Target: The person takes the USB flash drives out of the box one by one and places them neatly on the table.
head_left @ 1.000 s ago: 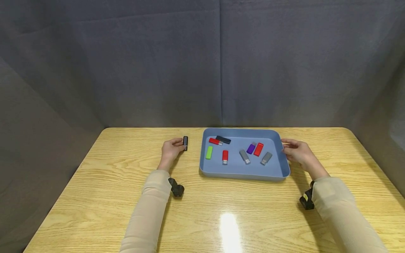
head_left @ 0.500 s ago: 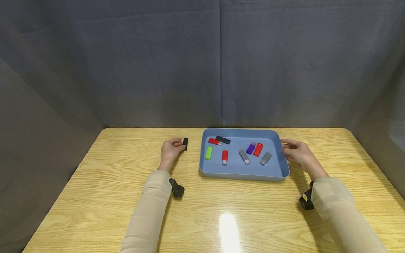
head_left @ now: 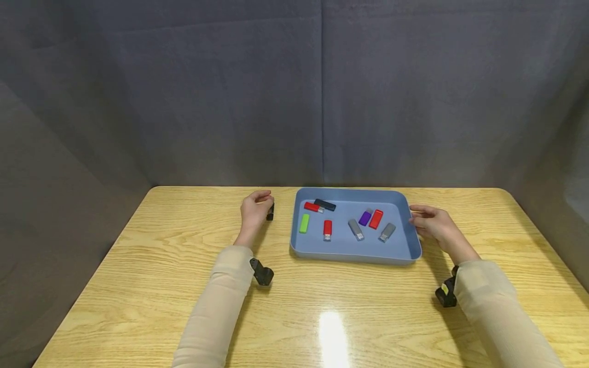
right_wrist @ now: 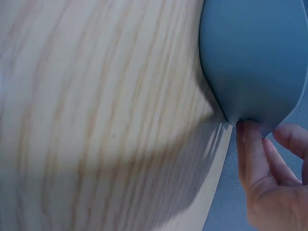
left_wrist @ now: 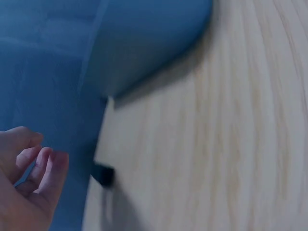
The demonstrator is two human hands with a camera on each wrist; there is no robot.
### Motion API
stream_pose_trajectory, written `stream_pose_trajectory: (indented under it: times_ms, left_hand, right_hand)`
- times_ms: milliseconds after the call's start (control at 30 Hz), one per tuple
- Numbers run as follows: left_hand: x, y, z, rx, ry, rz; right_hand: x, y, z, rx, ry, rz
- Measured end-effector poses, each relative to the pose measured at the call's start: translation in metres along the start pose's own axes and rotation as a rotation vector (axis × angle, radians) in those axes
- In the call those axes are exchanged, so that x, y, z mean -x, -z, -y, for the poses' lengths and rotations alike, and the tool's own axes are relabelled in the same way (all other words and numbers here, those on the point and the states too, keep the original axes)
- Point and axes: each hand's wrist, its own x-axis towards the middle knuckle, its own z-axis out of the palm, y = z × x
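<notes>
A small black USB stick (head_left: 270, 215) is on the table left of the tray, its upper part hidden by my left hand (head_left: 254, 208) in the head view. In the left wrist view a gap separates the loosely bent fingers (left_wrist: 57, 166) from the dark stick (left_wrist: 103, 174), and nothing shows between them. My right hand (head_left: 434, 225) holds the blue tray (head_left: 354, 257) at its right end. Seen from the right wrist, two fingers (right_wrist: 255, 149) meet the outer wall while the thumb (right_wrist: 288, 134) comes to the rim.
Inside the tray lie several USB sticks: red, grey, purple, black, and a lime-green one (head_left: 304, 223). Wood-grain table (head_left: 294, 306) stretches in front, with a dark curtain (head_left: 230, 102) behind it. A black wrist camera (head_left: 262, 272) hangs below the left sleeve.
My left hand has moved slightly away from me and to the right, now covering the black stick's far end instead of its near end. The right hand stays at the tray.
</notes>
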Motion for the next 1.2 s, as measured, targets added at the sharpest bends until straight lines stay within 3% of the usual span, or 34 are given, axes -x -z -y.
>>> stream_pose_trajectory:
  times_ms: [133,300,467,567,733,900,1200]
  left_hand:
    - [0.007,-0.013,-0.016,0.023,-0.058,0.034]
    - [0.017,-0.032,-0.03,0.004,-0.095,0.134]
    - [0.03,-0.046,-0.036,-0.067,-0.094,0.284]
    - [0.035,-0.053,-0.036,-0.098,-0.078,0.34]
    - [0.039,-0.061,-0.032,-0.158,-0.062,0.384]
    - [0.042,-0.066,-0.03,-0.227,-0.077,0.417]
    - [0.04,-0.076,-0.026,-0.287,-0.029,0.422]
  right_hand:
    - [0.001,0.0,0.0,0.001,0.002,0.012]
    - [-0.005,0.003,-0.005,-0.087,-0.027,0.02]
    - [-0.004,0.002,-0.005,-0.121,-0.021,0.021]
    - [-0.005,0.003,-0.006,-0.126,-0.011,0.029]
    - [-0.011,0.006,-0.011,-0.168,-0.034,0.03]
    - [0.004,-0.003,0.005,-0.102,-0.02,0.013]
    - [0.01,-0.003,0.011,-0.147,-0.014,0.018]
